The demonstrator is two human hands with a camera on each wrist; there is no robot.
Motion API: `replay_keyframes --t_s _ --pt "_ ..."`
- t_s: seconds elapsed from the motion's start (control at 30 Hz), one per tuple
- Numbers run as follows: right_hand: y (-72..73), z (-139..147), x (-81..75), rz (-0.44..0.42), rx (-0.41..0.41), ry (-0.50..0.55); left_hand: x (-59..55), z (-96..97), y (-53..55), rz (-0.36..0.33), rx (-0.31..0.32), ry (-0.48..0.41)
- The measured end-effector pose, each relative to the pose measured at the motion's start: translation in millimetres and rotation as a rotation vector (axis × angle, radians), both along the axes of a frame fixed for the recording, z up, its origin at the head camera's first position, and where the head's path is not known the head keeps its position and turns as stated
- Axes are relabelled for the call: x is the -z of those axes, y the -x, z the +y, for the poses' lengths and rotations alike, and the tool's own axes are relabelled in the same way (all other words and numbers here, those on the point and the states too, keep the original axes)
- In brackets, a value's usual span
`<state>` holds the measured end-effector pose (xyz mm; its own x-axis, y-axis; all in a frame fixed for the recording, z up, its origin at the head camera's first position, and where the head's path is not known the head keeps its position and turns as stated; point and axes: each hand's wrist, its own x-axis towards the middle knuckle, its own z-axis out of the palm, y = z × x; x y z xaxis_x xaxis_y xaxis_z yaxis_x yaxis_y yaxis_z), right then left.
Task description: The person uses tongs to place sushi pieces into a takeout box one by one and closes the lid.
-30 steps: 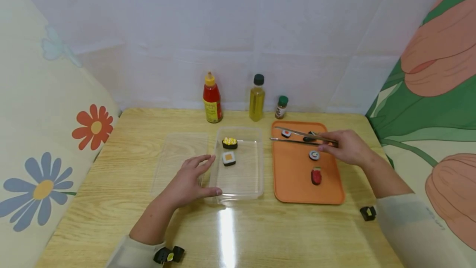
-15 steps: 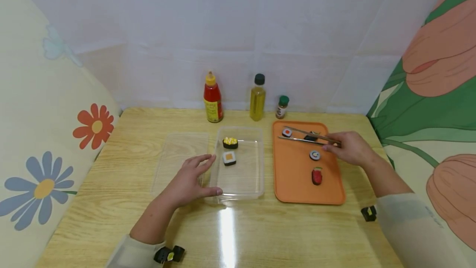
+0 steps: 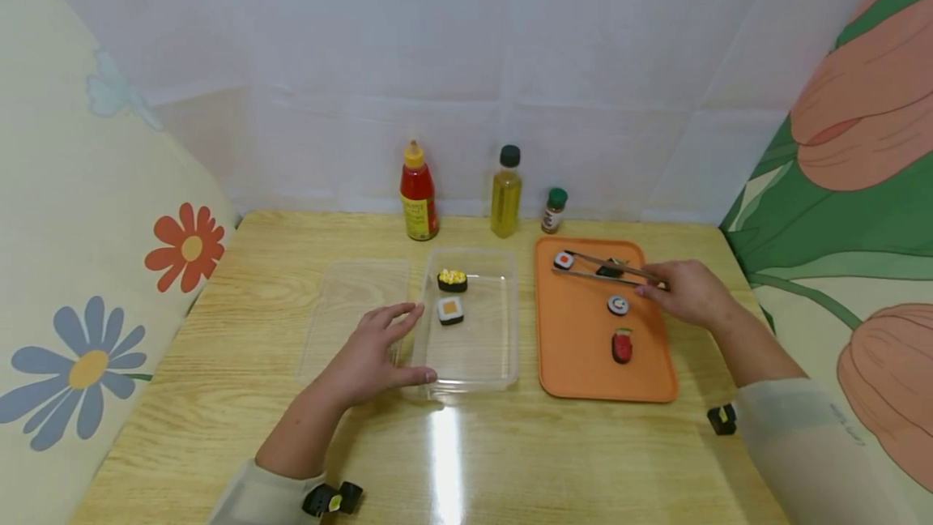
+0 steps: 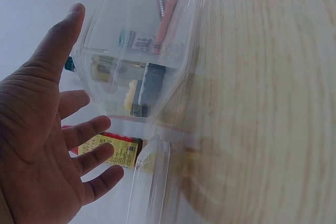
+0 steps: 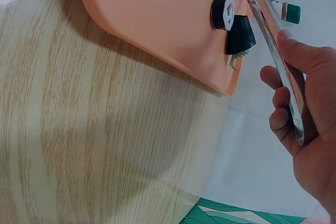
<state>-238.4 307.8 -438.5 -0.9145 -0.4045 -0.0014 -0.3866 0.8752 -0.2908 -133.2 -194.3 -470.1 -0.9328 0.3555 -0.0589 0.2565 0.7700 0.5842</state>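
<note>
My right hand grips metal tongs over the orange tray. The tongs' two tips are apart, on either side of a sushi roll with a red centre at the tray's far left corner. Also on the tray lie a black seaweed hand roll under the tongs, a round swirl roll and a red-topped sushi. With fingers spread, my left hand is at the left side of a clear plastic box. Inside it sit a yellow-topped sushi and an orange-centred square roll.
A clear flat lid lies left of the box, partly behind my left hand. Along the back stand a red sauce bottle, an oil bottle and a green-capped spice jar. A white cloth hangs behind the table.
The tongs have shifted slightly right, and their tips have drawn closer together around the red-centred roll. My left hand stays in place.
</note>
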Motion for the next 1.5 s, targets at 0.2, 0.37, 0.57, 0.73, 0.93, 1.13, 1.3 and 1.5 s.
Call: replay_keyframes --t_s 0.2,0.37,0.57,0.73,0.93,1.13,1.3,1.5 --pt "0.3 0.9 2.9 0.015 -0.002 -0.002 -0.4 0.2 -0.5 -0.003 0.001 -0.002" --pt "-0.9 0.6 2.8 0.035 -0.003 -0.004 -0.3 0.4 -0.4 -0.004 -0.001 0.001" --pt "-3.4 0.8 1.0 0.030 -0.013 0.004 -0.1 0.7 -0.4 -0.006 -0.004 0.003" --pt "-5.3 1.8 0.0 0.035 -0.023 0.005 -0.1 0.7 -0.6 -0.009 -0.004 0.003" --pt "-7.9 2.5 -0.9 0.065 -0.051 0.008 -0.2 0.6 -0.6 -0.013 -0.005 0.002" --pt "-12.5 0.3 -6.5 0.075 -0.080 0.006 0.0 0.8 0.2 -0.015 -0.005 -0.002" --pt "-15.6 -1.5 -10.7 0.088 -0.097 0.011 0.6 0.4 0.7 -0.013 -0.005 0.005" --pt "-17.5 -4.3 -14.3 0.096 -0.124 0.015 0.6 0.1 0.7 -0.013 -0.002 0.006"
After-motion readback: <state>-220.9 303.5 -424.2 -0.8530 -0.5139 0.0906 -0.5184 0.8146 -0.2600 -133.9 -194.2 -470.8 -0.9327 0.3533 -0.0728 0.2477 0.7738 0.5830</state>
